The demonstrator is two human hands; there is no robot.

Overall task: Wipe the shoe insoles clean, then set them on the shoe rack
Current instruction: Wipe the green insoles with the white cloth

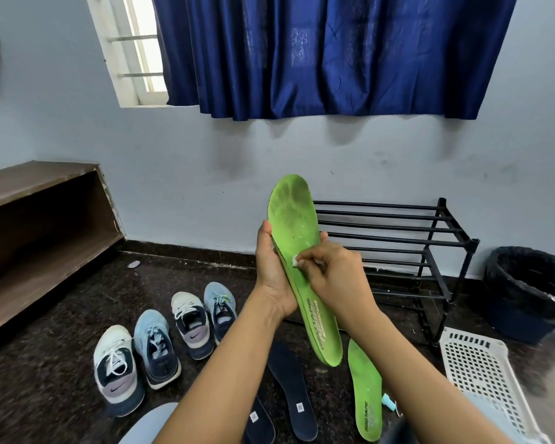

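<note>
Left hand (271, 270) grips green insole (292, 216); right hand (335, 277) pinches white wad (295, 261), perhaps tissue; rub firm strokes toward grimy toe

**Blue curtain (334, 52) hanging in pale-walled room**

Daylight is entering through a barred window (141, 52), the dark blue curtain hanging over most of it. A pale blue wall (205, 161) is meeting a dark speckled floor (45, 379); a brown wooden shelf (39, 181) is standing at left, a black shoe rack (398, 237) at right.
</note>
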